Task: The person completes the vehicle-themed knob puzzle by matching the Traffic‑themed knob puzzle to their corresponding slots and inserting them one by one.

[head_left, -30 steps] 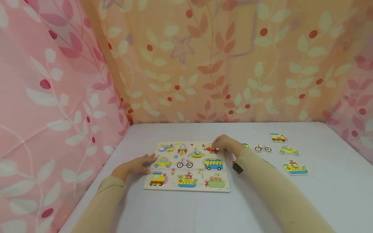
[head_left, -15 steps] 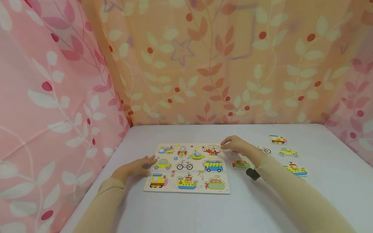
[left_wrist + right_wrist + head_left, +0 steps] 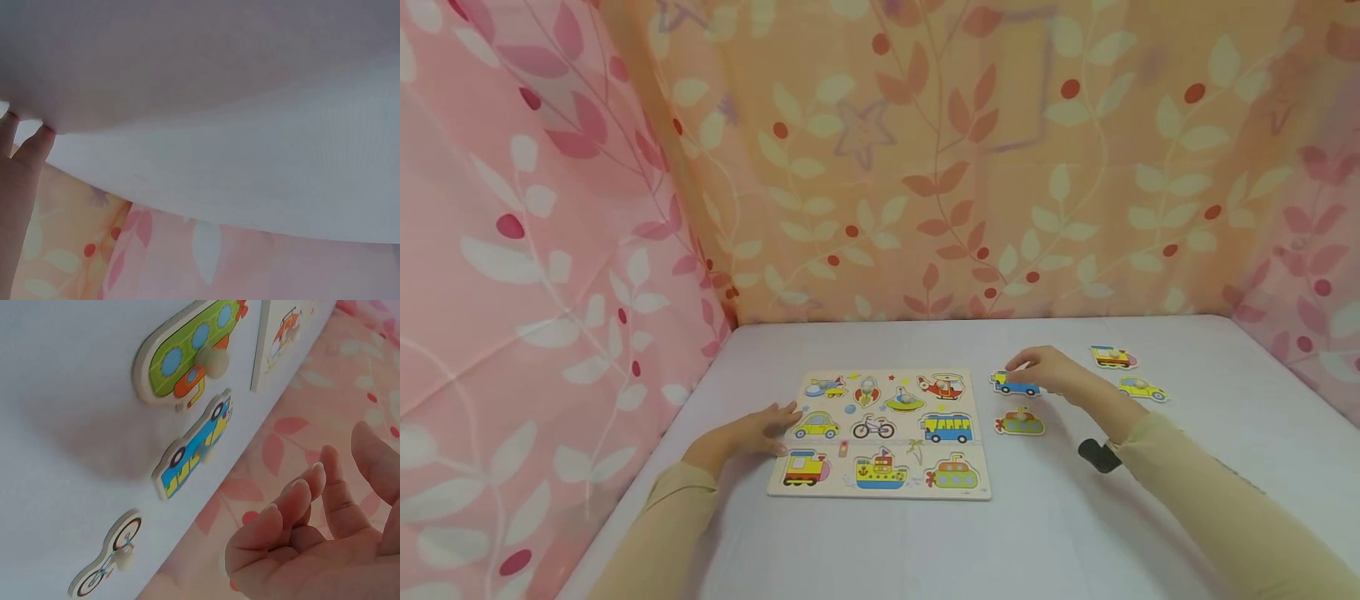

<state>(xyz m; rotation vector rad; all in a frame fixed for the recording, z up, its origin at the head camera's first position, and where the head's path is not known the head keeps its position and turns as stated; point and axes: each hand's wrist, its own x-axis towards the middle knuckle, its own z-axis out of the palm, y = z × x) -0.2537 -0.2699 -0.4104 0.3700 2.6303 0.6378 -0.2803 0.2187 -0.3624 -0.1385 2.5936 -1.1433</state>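
My left hand point(image 3: 748, 433) rests with spread fingers at the left edge of a wooden knob puzzle board point(image 3: 900, 442). In its top row sit a plane, a rocket, a flying saucer and a red helicopter piece point(image 3: 942, 387). My right hand point(image 3: 1056, 372) hovers over a blue and yellow bus piece point(image 3: 1018, 389) right of the board. The right wrist view has its fingers point(image 3: 294, 503) loosely bent, thumb apart, holding nothing, with the bus's knob away from them. A green submarine piece point(image 3: 1021, 422) lies nearer me. A bicycle piece point(image 3: 119, 553) is hidden by the right hand in the head view.
Farther right lie a train piece point(image 3: 1114, 357) and a yellow car piece point(image 3: 1142, 388). A dark object point(image 3: 1099, 455) sits at the right wrist. Floral curtains point(image 3: 925, 167) stand behind and left of the white table point(image 3: 880, 550).
My right hand has left the helicopter piece on the board and moved right, over the bus piece. Its arm now covers where the ship piece lay. The left hand stays in place.
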